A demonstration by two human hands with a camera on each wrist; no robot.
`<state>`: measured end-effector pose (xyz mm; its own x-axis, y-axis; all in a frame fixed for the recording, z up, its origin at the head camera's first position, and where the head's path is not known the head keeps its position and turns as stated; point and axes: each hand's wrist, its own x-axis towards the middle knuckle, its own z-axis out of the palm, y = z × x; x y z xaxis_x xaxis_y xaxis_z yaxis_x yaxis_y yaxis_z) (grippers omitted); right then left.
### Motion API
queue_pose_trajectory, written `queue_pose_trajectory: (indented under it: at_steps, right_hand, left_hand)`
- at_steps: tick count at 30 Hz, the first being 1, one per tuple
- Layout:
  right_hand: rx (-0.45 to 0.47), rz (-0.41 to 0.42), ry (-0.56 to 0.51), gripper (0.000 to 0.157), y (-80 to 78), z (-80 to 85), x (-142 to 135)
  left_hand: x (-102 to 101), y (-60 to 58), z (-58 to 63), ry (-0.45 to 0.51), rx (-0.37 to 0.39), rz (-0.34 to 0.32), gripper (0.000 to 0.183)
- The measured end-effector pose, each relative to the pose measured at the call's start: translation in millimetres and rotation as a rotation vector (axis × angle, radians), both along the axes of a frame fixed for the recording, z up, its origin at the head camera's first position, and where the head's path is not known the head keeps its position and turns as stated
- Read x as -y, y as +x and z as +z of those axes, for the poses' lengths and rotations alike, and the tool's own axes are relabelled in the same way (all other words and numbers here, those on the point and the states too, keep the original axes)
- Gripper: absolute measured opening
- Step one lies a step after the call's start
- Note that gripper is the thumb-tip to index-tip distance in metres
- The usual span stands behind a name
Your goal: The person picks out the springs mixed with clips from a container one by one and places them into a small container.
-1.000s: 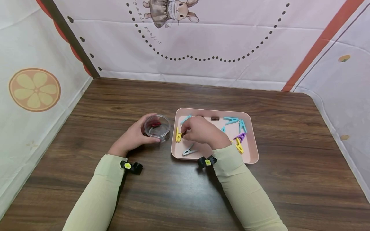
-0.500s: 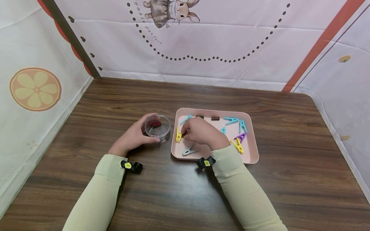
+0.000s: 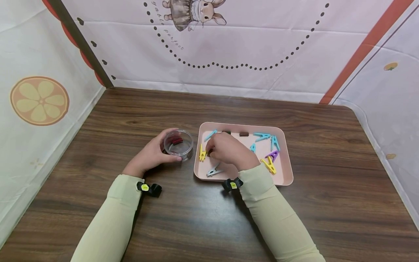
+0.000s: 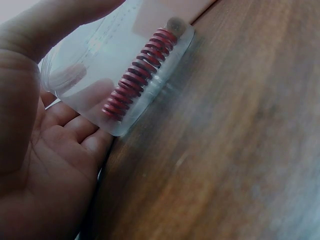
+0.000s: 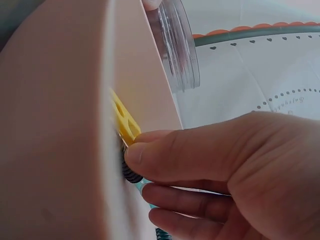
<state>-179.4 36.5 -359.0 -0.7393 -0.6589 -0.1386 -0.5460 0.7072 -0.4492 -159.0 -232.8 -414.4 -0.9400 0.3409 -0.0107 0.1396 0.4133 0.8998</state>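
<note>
My left hand [image 3: 147, 154] holds a clear round plastic jar [image 3: 186, 157] by its side, thumb in front and fingers behind. A red coil spring [image 4: 140, 72] lies inside along the jar's bottom. Over the pink tray [image 3: 288, 171], my right hand [image 3: 229, 151] reaches down at the left end. Its thumb and forefinger pinch a dark coil spring [image 5: 131, 169], partly hidden by the thumb. Right at these fingertips is a yellow clothespin [image 5: 126, 122], lying by the tray's left wall. A pale grey-blue clothespin [image 3: 213, 171] lies nearer the front edge.
Also in the tray are a brown spring [image 3: 243, 134], a dark green spring [image 3: 226, 132], several light-blue clothespins [image 3: 275, 142], a purple clothespin [image 3: 272, 156] and another yellow clothespin [image 3: 269, 165]. The wooden table [image 3: 183, 218] meets a printed cloth [image 3: 248, 47] at the back and sides.
The right hand has shifted only slightly, with more of the dark spring showing beside its fingertips. The left hand and jar have stayed in place.
</note>
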Motion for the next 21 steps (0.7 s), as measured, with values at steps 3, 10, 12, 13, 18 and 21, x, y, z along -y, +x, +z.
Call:
queue_pose_trajectory:
  at_steps: [3, 10, 12, 13, 18, 21]
  right_hand:
    - [-0.007, -0.006, 0.010, 0.023, 0.0, -0.4, 0.3]
    - [-0.041, -0.009, 0.009, 0.035, 0.8, -3.1, 0.7]
    - [-0.054, -0.007, 0.011, 0.038, 0.7, -4.0, 0.6]
    - [-0.060, -0.006, 0.013, 0.038, 0.8, -4.3, 0.4]
    - [-0.066, -0.021, 0.041, 0.031, 1.8, -4.5, -0.5]
    - [-0.028, -0.051, 0.050, 0.025, 1.8, -4.0, -0.9]
  left_hand:
    - [0.0, 0.0, -0.1, -0.007, 0.000, 0.004, 0.092]
    - [0.5, 0.4, -0.2, -0.003, 0.005, 0.001, 0.092]
    - [0.6, 0.4, -0.3, -0.002, 0.007, 0.000, 0.092]
    - [0.7, 0.3, -0.4, -0.004, 0.007, 0.001, 0.091]
    - [0.9, 0.4, -0.5, -0.012, 0.008, 0.004, 0.091]
    - [0.9, 0.2, -0.6, -0.008, 0.005, 0.003, 0.091]
